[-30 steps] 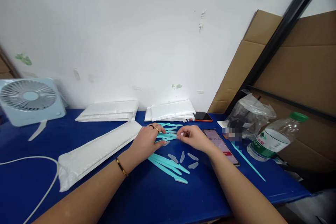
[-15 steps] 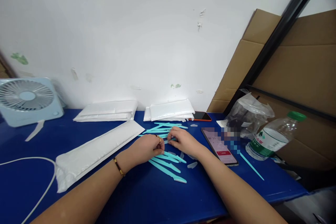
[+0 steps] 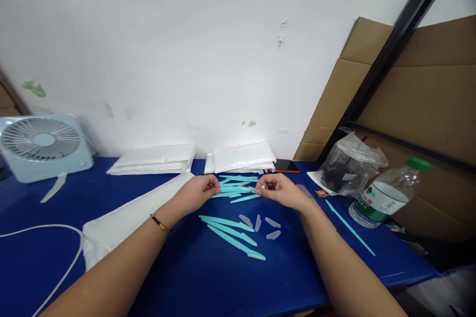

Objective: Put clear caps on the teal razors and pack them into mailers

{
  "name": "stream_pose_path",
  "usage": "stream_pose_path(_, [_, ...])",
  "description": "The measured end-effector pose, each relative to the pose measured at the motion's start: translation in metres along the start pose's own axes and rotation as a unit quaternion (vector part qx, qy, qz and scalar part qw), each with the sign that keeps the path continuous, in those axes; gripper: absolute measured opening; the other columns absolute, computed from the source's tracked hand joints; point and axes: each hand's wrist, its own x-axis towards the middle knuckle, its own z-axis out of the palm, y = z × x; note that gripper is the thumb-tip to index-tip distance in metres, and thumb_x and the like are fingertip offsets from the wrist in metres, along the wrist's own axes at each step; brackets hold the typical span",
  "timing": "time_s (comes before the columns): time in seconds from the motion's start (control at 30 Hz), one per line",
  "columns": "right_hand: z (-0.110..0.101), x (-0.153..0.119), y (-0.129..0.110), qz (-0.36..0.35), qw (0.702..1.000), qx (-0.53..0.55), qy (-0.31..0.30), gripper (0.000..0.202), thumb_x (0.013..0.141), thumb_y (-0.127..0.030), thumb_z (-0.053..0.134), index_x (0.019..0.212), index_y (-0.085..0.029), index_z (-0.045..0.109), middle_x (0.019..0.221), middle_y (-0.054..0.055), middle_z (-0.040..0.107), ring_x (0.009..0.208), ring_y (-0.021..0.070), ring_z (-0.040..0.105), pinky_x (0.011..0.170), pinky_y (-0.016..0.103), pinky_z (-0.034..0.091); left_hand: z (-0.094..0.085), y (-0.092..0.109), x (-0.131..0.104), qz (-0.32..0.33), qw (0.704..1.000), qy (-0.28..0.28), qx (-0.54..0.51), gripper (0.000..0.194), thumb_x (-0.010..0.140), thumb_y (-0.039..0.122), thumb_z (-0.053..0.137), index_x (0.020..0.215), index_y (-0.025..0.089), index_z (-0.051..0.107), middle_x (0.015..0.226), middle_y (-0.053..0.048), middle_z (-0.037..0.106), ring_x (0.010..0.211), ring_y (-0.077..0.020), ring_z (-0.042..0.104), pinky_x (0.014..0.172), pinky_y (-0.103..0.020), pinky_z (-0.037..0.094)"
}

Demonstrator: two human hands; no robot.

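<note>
My left hand [image 3: 201, 191] is closed in a pinch at the handle end of a turquoise eyebrow razor [image 3: 230, 189] over the pile. Opposite it, my right hand [image 3: 277, 189] pinches a clear plastic blade cap [image 3: 251, 189] at the razor's blade end; whether the cap is on the blade I cannot tell. Several more turquoise eyebrow razors [image 3: 238, 178] lie heaped behind and beneath my fingers. Closer to me, a few eyebrow razors [image 3: 234, 241] lie fanned out. Beside their blade ends are several loose clear caps [image 3: 272, 222].
White padded packets [image 3: 152, 158] and a second stack [image 3: 241, 157] rest along the wall. Another long packet [image 3: 111, 228] lies under my left forearm. A fan [image 3: 44, 146] stands left. Phones [image 3: 286, 166], a water bottle [image 3: 386, 195], a bagged cup [image 3: 345, 163] and a lone razor [image 3: 349, 227] are right.
Both hands have shifted back from the near razors to the far pile and moved apart. The near razors and loose caps are now uncovered. My right forearm now covers most of the nearer phone.
</note>
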Motion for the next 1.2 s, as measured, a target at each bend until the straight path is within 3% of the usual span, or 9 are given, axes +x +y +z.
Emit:
stream_pose_path(0.27, [0.020,0.005,0.001,-0.023,1.000,-0.018,0.010,0.025,0.075,-0.039,0.058,0.080,-0.015,0.063,0.064,0.000,0.054,0.056,0.0100,0.045,0.052,0.021,0.036,0.007,0.014,0.000,0.004,0.999,-0.006,0.044,0.018,0.080,0.036,0.047,0.079,0.021,0.058,0.072,0.001,0.060,0.067,-0.0154,0.053,0.058,-0.024,0.036])
stream_pose_path(0.4, [0.014,0.009,0.009,-0.019,0.985,-0.122,0.121,0.023,0.078,-0.034,0.053,0.089,-0.017,0.066,0.075,0.003,0.063,0.064,0.0133,0.053,0.058,0.023,0.040,0.007,0.017,0.000,0.027,0.993,0.064,0.098,0.020,0.077,0.031,0.051,0.093,0.021,0.059,0.095,-0.004,0.061,0.086,-0.0195,0.055,0.072,-0.028,0.039])
stream_pose_path(0.43, [0.009,0.010,0.012,-0.018,0.976,-0.154,0.151,0.022,0.079,-0.032,0.052,0.090,-0.018,0.066,0.079,0.004,0.065,0.067,0.0142,0.054,0.061,0.024,0.041,0.007,0.017,-0.001,0.037,0.992,0.065,0.101,0.022,0.077,0.031,0.052,0.094,0.021,0.059,0.099,-0.004,0.061,0.088,-0.0197,0.054,0.073,-0.028,0.039])
stream_pose_path(0.5, [-0.003,0.009,0.018,-0.009,0.963,-0.208,0.174,0.019,0.078,-0.026,0.052,0.088,-0.019,0.067,0.085,0.004,0.066,0.072,0.0155,0.057,0.067,0.026,0.041,0.006,0.018,-0.003,0.053,0.994,0.017,0.095,0.019,0.077,0.033,0.052,0.089,0.022,0.061,0.095,-0.003,0.061,0.083,-0.0182,0.055,0.071,-0.027,0.040])
stream_pose_path(0.6, [-0.017,0.005,0.025,0.040,0.958,-0.248,0.136,0.015,0.074,-0.021,0.054,0.081,-0.018,0.067,0.077,0.004,0.066,0.070,0.0161,0.058,0.065,0.025,0.041,0.009,0.019,-0.008,0.073,0.990,-0.095,0.080,0.017,0.074,0.036,0.056,0.081,0.024,0.064,0.084,0.000,0.063,0.075,-0.0158,0.056,0.063,-0.024,0.039])
stream_pose_path(0.7, [-0.020,0.003,0.029,0.088,0.957,-0.264,0.078,0.013,0.068,-0.022,0.061,0.079,-0.019,0.067,0.076,0.003,0.066,0.069,0.0164,0.058,0.061,0.024,0.041,0.014,0.020,-0.012,0.070,0.984,-0.142,0.083,0.016,0.070,0.036,0.060,0.079,0.025,0.066,0.080,0.001,0.063,0.070,-0.0148,0.055,0.056,-0.023,0.037])
stream_pose_path(0.93, [-0.008,0.005,0.028,0.090,0.973,-0.214,-0.003,0.007,0.067,-0.019,0.061,0.072,-0.017,0.065,0.073,0.003,0.064,0.065,0.0143,0.057,0.055,0.021,0.040,0.012,0.026,-0.013,0.029,0.988,-0.133,0.079,0.013,0.074,0.034,0.054,0.075,0.023,0.062,0.072,0.001,0.063,0.064,-0.0138,0.054,0.053,-0.022,0.035])
stream_pose_path(1.13, [0.008,0.009,0.017,0.014,0.978,-0.190,0.084,0.015,0.075,-0.022,0.054,0.084,-0.018,0.065,0.074,0.002,0.064,0.065,0.0126,0.056,0.060,0.022,0.041,0.010,0.024,-0.010,0.025,0.993,-0.103,0.046,0.019,0.077,0.038,0.049,0.079,0.022,0.059,0.071,0.001,0.060,0.063,-0.0141,0.053,0.054,-0.023,0.035])
stream_pose_path(1.2, [0.008,0.007,0.010,-0.002,0.981,-0.183,0.064,0.016,0.076,-0.024,0.054,0.083,-0.017,0.066,0.074,0.002,0.064,0.065,0.0127,0.056,0.059,0.022,0.041,0.009,0.023,-0.009,0.026,0.994,-0.099,0.046,0.019,0.078,0.038,0.048,0.079,0.022,0.058,0.071,0.001,0.060,0.063,-0.0142,0.052,0.054,-0.023,0.035])
